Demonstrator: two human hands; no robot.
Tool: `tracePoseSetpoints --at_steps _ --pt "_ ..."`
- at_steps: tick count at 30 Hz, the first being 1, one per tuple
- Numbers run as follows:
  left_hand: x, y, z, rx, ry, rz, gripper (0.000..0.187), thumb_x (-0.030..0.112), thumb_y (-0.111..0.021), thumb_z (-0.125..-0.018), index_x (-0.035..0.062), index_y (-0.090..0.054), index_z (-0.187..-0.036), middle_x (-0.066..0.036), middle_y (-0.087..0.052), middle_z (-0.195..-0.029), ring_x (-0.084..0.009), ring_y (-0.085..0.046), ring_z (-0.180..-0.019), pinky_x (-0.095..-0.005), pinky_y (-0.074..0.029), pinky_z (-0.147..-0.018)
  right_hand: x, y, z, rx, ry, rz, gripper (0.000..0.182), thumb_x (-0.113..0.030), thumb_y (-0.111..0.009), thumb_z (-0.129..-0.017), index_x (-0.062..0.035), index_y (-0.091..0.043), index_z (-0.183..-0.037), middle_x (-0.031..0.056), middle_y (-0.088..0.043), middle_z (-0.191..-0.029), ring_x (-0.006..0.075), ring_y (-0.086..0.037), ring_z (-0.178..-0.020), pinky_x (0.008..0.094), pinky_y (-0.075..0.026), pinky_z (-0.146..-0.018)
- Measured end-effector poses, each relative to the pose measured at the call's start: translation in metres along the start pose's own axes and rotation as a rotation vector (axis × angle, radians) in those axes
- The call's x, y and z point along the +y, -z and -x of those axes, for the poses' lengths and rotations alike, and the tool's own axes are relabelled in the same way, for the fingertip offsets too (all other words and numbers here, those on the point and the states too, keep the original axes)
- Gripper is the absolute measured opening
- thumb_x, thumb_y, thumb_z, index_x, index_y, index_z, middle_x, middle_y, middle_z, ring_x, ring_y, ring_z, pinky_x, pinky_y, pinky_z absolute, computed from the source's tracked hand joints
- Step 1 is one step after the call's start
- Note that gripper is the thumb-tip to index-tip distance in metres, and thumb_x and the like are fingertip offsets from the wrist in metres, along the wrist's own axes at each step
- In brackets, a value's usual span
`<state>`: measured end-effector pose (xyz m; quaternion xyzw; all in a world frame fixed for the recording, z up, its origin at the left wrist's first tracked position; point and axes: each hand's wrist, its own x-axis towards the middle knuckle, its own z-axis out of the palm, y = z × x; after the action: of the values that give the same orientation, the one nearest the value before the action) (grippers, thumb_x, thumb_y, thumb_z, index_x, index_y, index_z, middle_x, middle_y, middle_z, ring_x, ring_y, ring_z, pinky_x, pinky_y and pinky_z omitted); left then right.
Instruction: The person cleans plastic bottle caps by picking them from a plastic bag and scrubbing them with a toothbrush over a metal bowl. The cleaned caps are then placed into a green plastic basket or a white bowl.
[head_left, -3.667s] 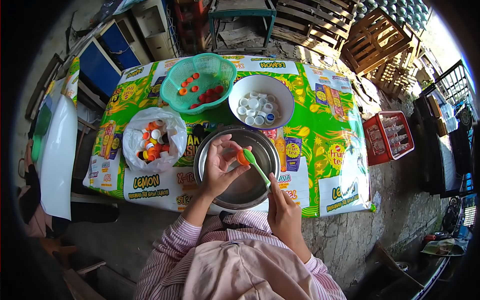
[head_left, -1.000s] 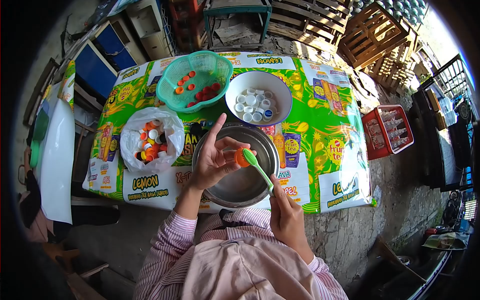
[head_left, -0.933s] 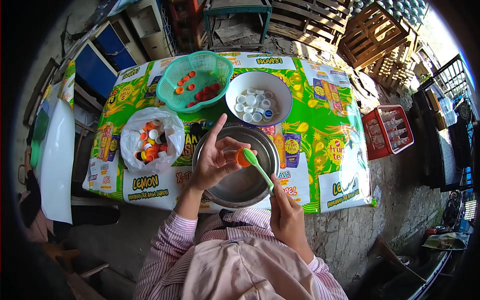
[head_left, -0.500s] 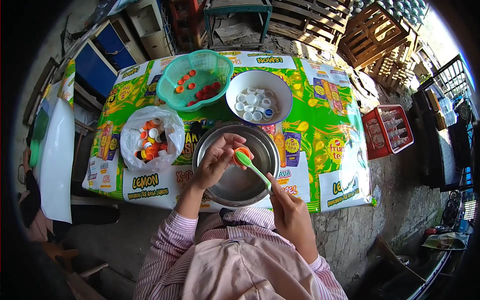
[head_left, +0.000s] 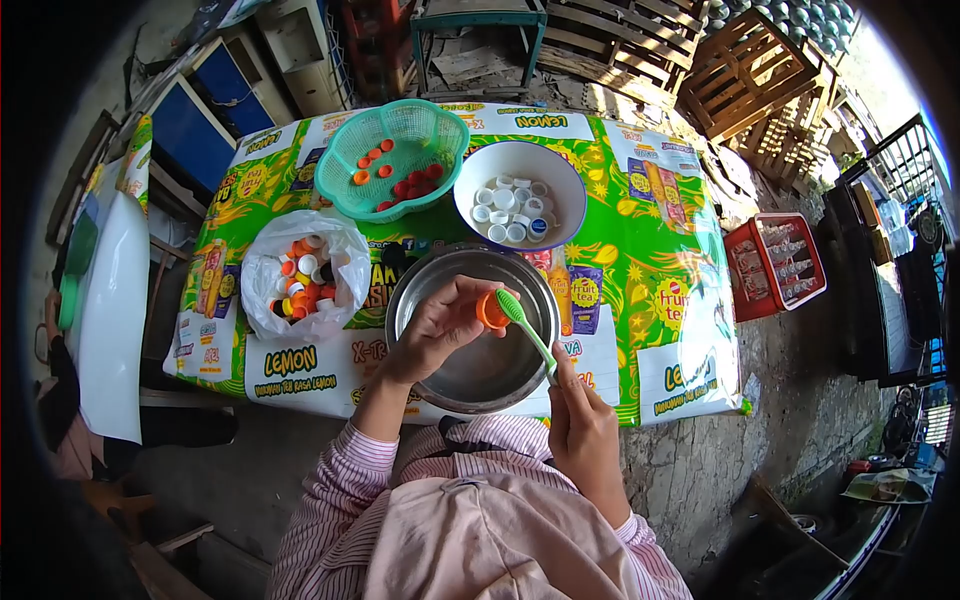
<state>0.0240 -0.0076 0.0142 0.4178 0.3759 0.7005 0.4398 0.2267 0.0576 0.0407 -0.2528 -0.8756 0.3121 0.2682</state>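
Over a metal bowl (head_left: pixel 430 385), my left hand (head_left: pixel 440 328) pinches an orange cap (head_left: pixel 491 311). My right hand (head_left: pixel 582 415) is closed round the handle of a green toothbrush (head_left: pixel 530 333), its bristle head at the cap's right edge. Behind the metal bowl, a white bowl (head_left: pixel 563 178) holds several white caps (head_left: pixel 503 199). Orange and red caps (head_left: pixel 385 171) lie in a green basket (head_left: pixel 340 150). To the left, an open plastic bag (head_left: pixel 262 262) is filled with caps of mixed colours (head_left: pixel 302 283).
A patterned sheet (head_left: pixel 640 250) covers the table. On the right stands a red crate (head_left: pixel 742 270) with items inside. Wooden pallets (head_left: pixel 745 70) and a green-framed stand (head_left: pixel 478 18) are behind the table. Part of another person (head_left: pixel 75 450) shows at the far left.
The orange cap in my left hand has turned and moved slightly right. My right hand and the toothbrush have shifted a little to the right, the brush head slightly up.
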Motion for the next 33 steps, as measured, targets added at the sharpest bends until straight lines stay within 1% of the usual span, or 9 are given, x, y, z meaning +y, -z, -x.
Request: tracePoseSetpoints --at_steps 8,10,13,20,22,25,26,28,33 --pt "-0.003 0.005 0.002 -0.061 0.041 0.043 0.047 0.035 -0.049 -0.093 -0.0021 -0.045 -0.122 -0.016 -0.053 -0.117 -0.0164 -0.053 -0.096 -0.0296 -0.043 -0.085 -0.003 0.004 -0.001 -0.041 0.025 0.050 0.051 -0.008 -0.056 -0.087 -0.0147 -0.042 -0.136 0.0084 -0.054 -0.064 0.0244 -0.053 -0.046 0.0383 -0.042 -0.044" --pt "-0.005 0.005 0.003 -0.067 0.027 0.062 0.048 0.039 -0.044 -0.095 -0.0025 -0.045 -0.120 -0.013 -0.053 -0.110 -0.0160 -0.051 -0.094 -0.0300 -0.042 -0.085 -0.002 0.005 -0.001 -0.053 0.026 0.065 0.052 -0.009 -0.056 -0.087 -0.0156 -0.042 -0.136 0.0076 -0.053 -0.063 0.0236 -0.053 -0.046 0.0379 -0.042 -0.043" --pt "-0.011 0.010 0.002 -0.128 -0.011 0.089 0.045 0.036 -0.038 -0.097 -0.0014 -0.043 -0.122 -0.011 -0.051 -0.114 -0.0174 -0.053 -0.102 -0.0348 -0.043 -0.090 -0.002 0.004 0.000 -0.059 0.027 0.081 0.052 -0.010 -0.057 -0.086 -0.0163 -0.042 -0.136 0.0064 -0.052 -0.062 0.0227 -0.052 -0.045 0.0374 -0.042 -0.043" --pt "-0.015 0.008 -0.003 -0.179 -0.030 0.130 0.047 0.039 -0.028 -0.099 -0.0006 -0.044 -0.117 -0.011 -0.047 -0.113 -0.0166 -0.050 -0.102 -0.0347 -0.044 -0.087 0.000 0.003 -0.001 -0.068 0.054 0.075 0.053 -0.010 -0.057 -0.086 -0.0168 -0.041 -0.137 0.0058 -0.052 -0.062 0.0223 -0.051 -0.044 0.0367 -0.041 -0.042" --pt "-0.006 -0.002 -0.004 -0.055 0.067 0.037 0.051 0.049 -0.026 -0.097 0.0023 -0.047 -0.101 -0.007 -0.046 -0.095 -0.0146 -0.049 -0.090 -0.0316 -0.042 -0.085 0.000 0.003 -0.001 -0.066 0.056 0.066 0.054 -0.010 -0.057 -0.086 -0.0168 -0.040 -0.137 0.0058 -0.052 -0.062 0.0225 -0.051 -0.044 0.0367 -0.042 -0.042" --pt "-0.011 0.010 -0.003 -0.160 0.054 0.139 0.048 0.038 -0.024 -0.100 -0.0006 -0.047 -0.114 -0.010 -0.051 -0.105 -0.0160 -0.054 -0.092 -0.0302 -0.043 -0.085 0.000 0.005 -0.002 -0.081 0.048 0.051 0.054 -0.010 -0.057 -0.086 -0.0171 -0.040 -0.137 0.0058 -0.052 -0.062 0.0229 -0.052 -0.045 0.0368 -0.041 -0.042" --pt "-0.010 0.013 -0.003 -0.160 0.054 0.139 0.048 0.038 -0.024 -0.100 -0.0006 -0.047 -0.114 -0.010 -0.051 -0.105 -0.0160 -0.054 -0.092 -0.0302 -0.043 -0.085 0.000 0.006 -0.003 -0.082 0.054 0.043 0.054 -0.010 -0.057 -0.086 -0.0171 -0.040 -0.137 0.0058 -0.052 -0.062 0.0230 -0.052 -0.045 0.0368 -0.041 -0.042" --pt "0.005 0.009 -0.007 -0.130 0.222 -0.030 0.055 0.047 -0.025 -0.098 -0.0004 -0.051 -0.098 -0.009 -0.050 -0.091 -0.0160 -0.053 -0.083 -0.0305 -0.043 -0.083 0.002 0.007 -0.003 -0.086 0.059 0.035 0.054 -0.010 -0.057 -0.086 -0.0172 -0.041 -0.137 0.0058 -0.052 -0.061 0.0232 -0.052 -0.045 0.0368 -0.041 -0.042" --pt "0.024 0.017 -0.018 -0.176 0.336 -0.090 0.053 0.039 -0.024 -0.100 -0.0050 -0.053 -0.103 -0.012 -0.055 -0.091 -0.0185 -0.056 -0.084 -0.0307 -0.045 -0.081 0.004 0.012 -0.006 -0.097 0.088 0.091 0.053 -0.012 -0.058 -0.086 -0.0192 -0.043 -0.136 0.0041 -0.049 -0.059 0.0217 -0.050 -0.042 0.0365 -0.041 -0.042"
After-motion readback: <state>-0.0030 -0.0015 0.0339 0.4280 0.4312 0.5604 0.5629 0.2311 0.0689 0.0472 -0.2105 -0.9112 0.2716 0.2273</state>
